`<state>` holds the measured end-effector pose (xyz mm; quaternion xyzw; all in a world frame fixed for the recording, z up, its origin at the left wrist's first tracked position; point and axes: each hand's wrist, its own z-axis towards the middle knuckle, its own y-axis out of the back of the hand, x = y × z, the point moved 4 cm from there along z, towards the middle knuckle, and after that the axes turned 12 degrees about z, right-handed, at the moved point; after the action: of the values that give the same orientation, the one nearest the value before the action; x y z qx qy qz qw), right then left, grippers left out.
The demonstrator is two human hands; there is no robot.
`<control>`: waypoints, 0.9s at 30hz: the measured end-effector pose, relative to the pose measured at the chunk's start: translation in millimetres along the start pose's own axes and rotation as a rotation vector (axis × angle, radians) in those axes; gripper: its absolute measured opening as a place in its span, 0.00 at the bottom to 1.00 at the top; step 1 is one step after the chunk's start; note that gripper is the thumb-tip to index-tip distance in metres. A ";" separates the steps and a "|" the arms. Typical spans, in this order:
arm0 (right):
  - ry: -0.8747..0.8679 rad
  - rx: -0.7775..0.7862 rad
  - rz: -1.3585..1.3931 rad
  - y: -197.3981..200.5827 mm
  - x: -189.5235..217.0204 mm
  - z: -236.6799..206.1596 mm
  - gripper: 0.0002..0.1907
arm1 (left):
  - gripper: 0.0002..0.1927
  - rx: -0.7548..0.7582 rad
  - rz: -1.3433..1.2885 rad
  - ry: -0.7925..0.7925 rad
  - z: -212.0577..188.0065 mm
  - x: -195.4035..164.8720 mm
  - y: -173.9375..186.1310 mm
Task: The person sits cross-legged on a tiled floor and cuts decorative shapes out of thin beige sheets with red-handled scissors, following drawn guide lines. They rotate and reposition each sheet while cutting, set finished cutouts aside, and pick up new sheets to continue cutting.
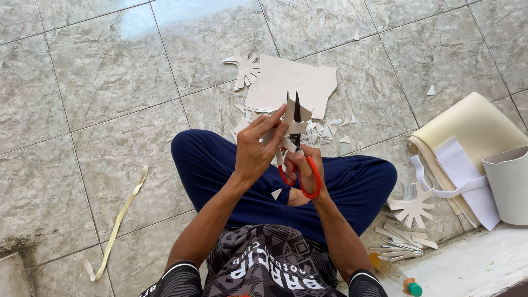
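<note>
- We sit cross-legged on a grey tiled floor, our knees in dark blue trousers spread to either side.
- Our left hand grips a small pale cut-out piece, thumb and fingers pinching its left edge and holding it up above our lap.
- Our right hand is closed through the red handles of a pair of scissors, fingers curled round the loops.
- The dark blades point straight up, away from us, and stand slightly parted with the cut-out piece between them.
- Just beyond the blade tips a larger sheet of the same pale material lies flat on the floor.
- Beside that sheet's left corner lies a finished fringed cut-out, touching or nearly touching it.
- Small triangular scraps are strewn on the tiles between the sheet and our legs; one scrap rests on our trouser leg.
- To our right lies a stack of fringed cut-outs, with a heap of narrow strips just in front of it.
- Further right, rolled cream sheets lie beside a white curved roll.
- A long yellowish strip lies on the floor well off to our left.
- A bottle with a green cap lies near our right elbow.
</note>
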<state>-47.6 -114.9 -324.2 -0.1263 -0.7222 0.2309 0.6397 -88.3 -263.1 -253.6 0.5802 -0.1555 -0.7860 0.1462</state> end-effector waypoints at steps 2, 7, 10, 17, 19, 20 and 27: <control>0.019 -0.018 -0.023 -0.1 -1.3 0.8 0.19 | 0.20 -0.004 -0.008 -0.007 0.3 1.1 -1.1; -0.012 -0.107 -0.020 3.4 -5.5 -3.2 0.19 | 0.20 0.026 -0.007 -0.016 3.0 3.1 0.3; -0.050 -0.154 -0.073 9.5 0.6 -3.9 0.16 | 0.21 0.090 0.058 -0.059 8.5 3.5 10.3; -0.022 0.108 -0.626 18.8 37.5 -5.7 0.14 | 0.21 0.356 0.220 -0.081 25.1 18.9 49.2; -0.002 0.134 -0.721 18.8 42.6 -5.1 0.13 | 0.20 0.366 0.223 -0.127 27.6 19.2 52.4; 0.004 0.148 -0.769 17.5 43.0 -5.3 0.13 | 0.20 0.374 0.224 -0.113 27.1 20.3 53.7; -0.140 0.081 -0.743 19.5 32.0 1.1 0.12 | 0.20 0.407 0.255 -0.033 26.1 23.9 60.1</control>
<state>-55.7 -83.0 -306.3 0.1854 -0.7509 0.0196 0.6336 -117.1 -325.5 -242.2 0.5605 -0.3851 -0.7229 0.1219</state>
